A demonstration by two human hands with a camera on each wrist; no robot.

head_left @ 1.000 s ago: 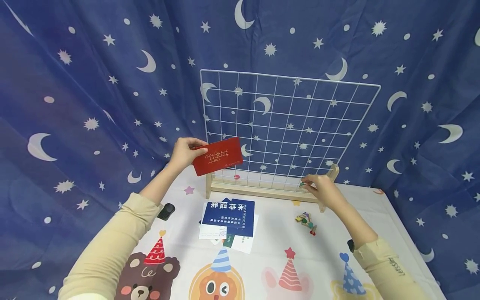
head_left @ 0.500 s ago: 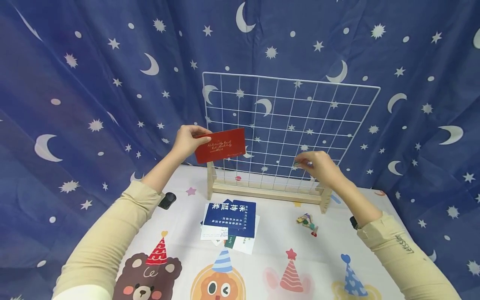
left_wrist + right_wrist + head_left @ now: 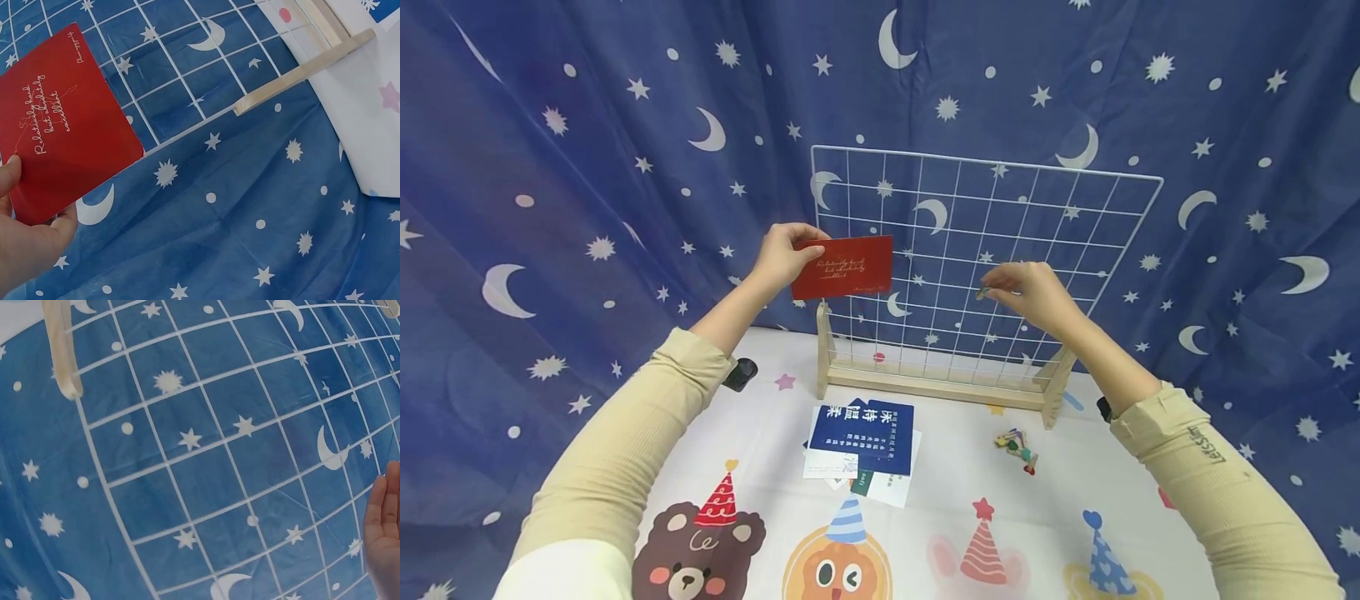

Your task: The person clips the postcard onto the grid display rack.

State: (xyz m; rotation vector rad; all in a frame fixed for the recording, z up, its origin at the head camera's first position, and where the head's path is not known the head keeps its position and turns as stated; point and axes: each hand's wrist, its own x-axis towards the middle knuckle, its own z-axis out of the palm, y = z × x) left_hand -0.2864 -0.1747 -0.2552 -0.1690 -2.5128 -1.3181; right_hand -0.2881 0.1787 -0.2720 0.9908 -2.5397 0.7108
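In the head view my left hand pinches a red card by its left end, thumb in front. The card is upright before the left part of a white wire grid and bears gold handwriting, which the left wrist view shows sideways. My right hand pinches a small greenish-brown clothespin in front of the grid's middle, right of the card. Only part of the clothespin shows past the fingertips. In the right wrist view just some fingers appear at the right edge.
Wooden feet and a wooden bar carry the grid on the table. Before it lies a pile of blue and white cards. Several small coloured clothespins lie to the right. A starry blue curtain hangs behind.
Both hands have risen. The right hand has lifted off the grid's lower right and moved left with the clothespin. The left hand has raised the red card and levelled it.
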